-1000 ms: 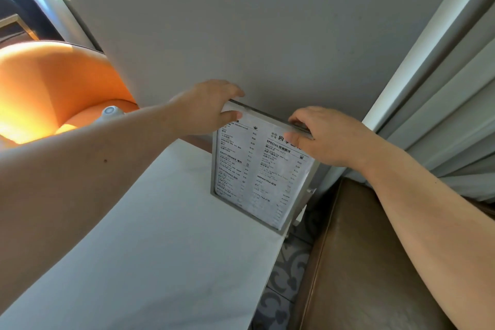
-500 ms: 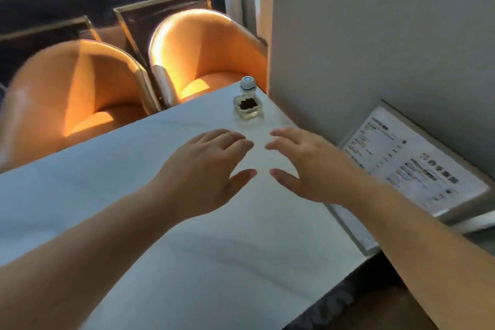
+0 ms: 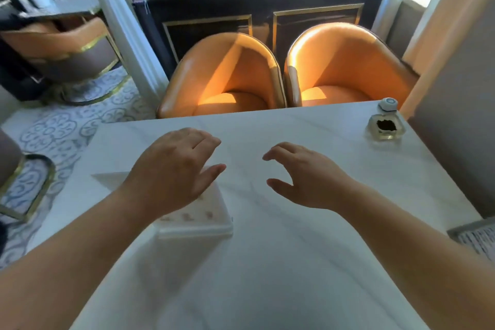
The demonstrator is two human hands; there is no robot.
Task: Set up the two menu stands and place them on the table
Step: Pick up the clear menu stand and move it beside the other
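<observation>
A white triangular menu stand (image 3: 199, 218) lies on the white marble table (image 3: 294, 262), mostly under my left forearm. My left hand (image 3: 174, 171) hovers just above its far end, fingers apart, holding nothing. To the right, my right hand (image 3: 305, 177) is open over bare tabletop, fingers curled slightly. Only a corner of the grey-framed menu stand (image 3: 475, 236) shows at the right edge, standing by the wall.
A small glass bottle (image 3: 385, 126) with a white cap stands at the table's far right corner. Two orange tub chairs (image 3: 222, 80) (image 3: 345, 67) face the far edge. A grey wall (image 3: 460, 128) bounds the right side. Patterned floor and another chair lie left.
Both hands have let go of the framed menu stand by the wall and swung left over the table. The view turned left, so the white triangular stand now shows under my left hand.
</observation>
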